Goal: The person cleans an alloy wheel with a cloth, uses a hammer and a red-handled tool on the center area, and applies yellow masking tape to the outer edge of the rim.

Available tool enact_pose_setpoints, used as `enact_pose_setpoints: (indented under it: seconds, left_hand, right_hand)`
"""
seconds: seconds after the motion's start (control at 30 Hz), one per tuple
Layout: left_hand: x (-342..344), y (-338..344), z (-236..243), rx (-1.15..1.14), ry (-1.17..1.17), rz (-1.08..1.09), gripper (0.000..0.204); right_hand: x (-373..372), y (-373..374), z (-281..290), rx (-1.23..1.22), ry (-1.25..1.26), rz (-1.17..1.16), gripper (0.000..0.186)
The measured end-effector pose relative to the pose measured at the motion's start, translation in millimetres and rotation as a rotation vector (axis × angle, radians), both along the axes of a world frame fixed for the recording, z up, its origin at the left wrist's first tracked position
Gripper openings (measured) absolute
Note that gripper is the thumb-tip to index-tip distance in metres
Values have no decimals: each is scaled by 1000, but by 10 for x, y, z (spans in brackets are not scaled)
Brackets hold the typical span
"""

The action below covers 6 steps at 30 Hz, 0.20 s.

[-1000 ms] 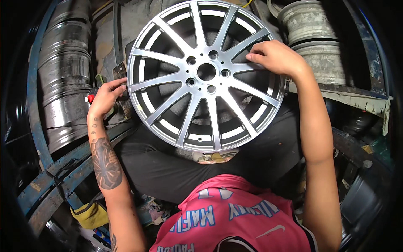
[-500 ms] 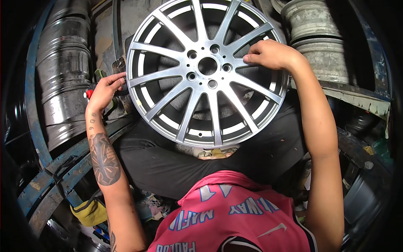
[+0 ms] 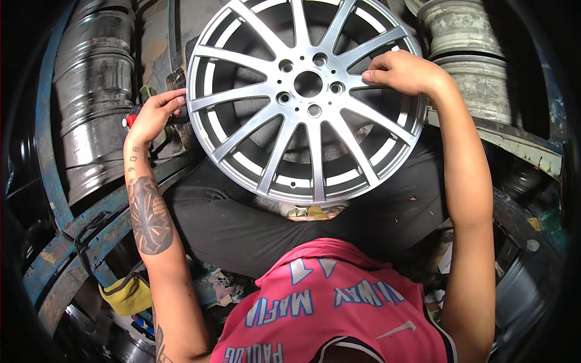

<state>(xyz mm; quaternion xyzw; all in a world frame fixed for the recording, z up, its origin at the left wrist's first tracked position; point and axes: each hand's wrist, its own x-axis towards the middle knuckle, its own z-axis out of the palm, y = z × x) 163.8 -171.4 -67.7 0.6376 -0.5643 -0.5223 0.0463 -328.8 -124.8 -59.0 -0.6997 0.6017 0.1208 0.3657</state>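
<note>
A large silver alloy wheel rim (image 3: 318,145) with many spokes and dark inner parts lies face up in front of me, over my crossed legs. My right hand (image 3: 408,72) grips one of its right-hand spokes, thumb on the spoke's face and the other fingers curled. At the rim's left edge, my left hand (image 3: 154,116) reaches out with fingers extended, the fingertips touching the outer lip and holding nothing. Behind that wrist is a dark object with a red end (image 3: 129,120); its kind is mostly hidden.
Stacked shiny metal rims (image 3: 97,91) stand at the left behind a blue metal frame (image 3: 57,251). More dull rims (image 3: 466,78) are stacked at the right. A yellow cloth (image 3: 127,295) hangs at lower left, and scraps (image 3: 224,290) litter the floor.
The rim and both hands appear slightly higher and farther right, partly because the whole view shifted. Each hand keeps its contact with the rim.
</note>
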Motion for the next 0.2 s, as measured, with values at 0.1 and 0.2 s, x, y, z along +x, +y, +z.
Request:
enact_pose_setpoints:
  seconds: [0.1,0.2]
  left_hand:
    - [-44,27,53,-4,-11,9,41]
    - [-10,-2,186,14,9,19,47]
  right_hand:
    - [27,-6,-6,-1,4,1,44]
    - [16,-59,-40,3,-24,36,44]
